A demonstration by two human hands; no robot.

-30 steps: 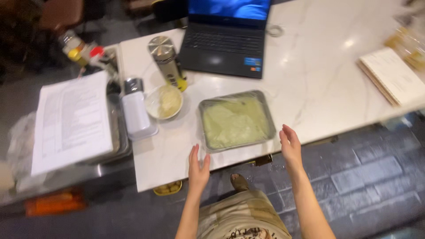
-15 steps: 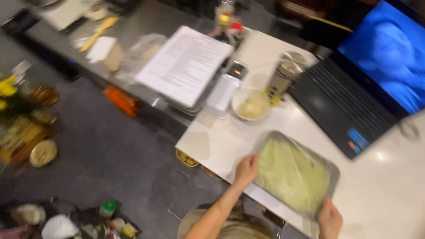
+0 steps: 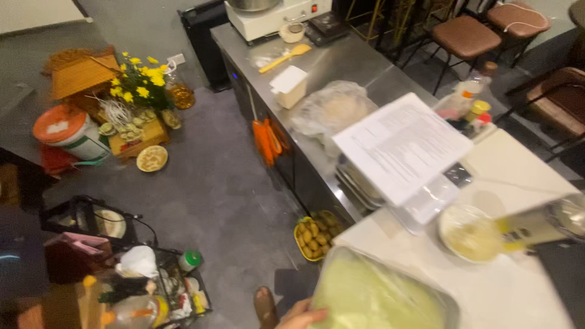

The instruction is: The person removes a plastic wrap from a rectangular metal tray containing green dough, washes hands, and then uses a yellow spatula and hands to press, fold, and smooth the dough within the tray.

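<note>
— Grey matt floor [image 3: 213,195] runs beside a long steel counter [image 3: 359,67], which meets a pale stone worktop [image 3: 518,170] at its near end. Where's the pan?

— At the worktop's near corner: a rectangular metal tray [image 3: 381,295] filled with a smooth, pale green paste, its left end at or just past the edge. The left hand [image 3: 301,317] has fingers curled on that end, so it grips the tray. The right hand is out of view; I can't tell what it's doing.

— What could go wrong?

— The view is blurred, so the head looks to be turning away from the tray. If the grip is on one end only, the tray could tip, and the soft filling would slide or slop over the low rim. A sandalled foot [image 3: 265,307] and a yellow tub of small brown fruit [image 3: 314,234] lie on the floor just below that corner.

— Anything close on the worktop?

— A round glass bowl of creamy mash [image 3: 469,234] and a yellow-labelled can [image 3: 536,225] lying across it, near the tray's far side. A swing could knock them. Loose printed sheets [image 3: 402,146] rest on stacked trays by the worktop's left edge, light enough to slip.
</note>
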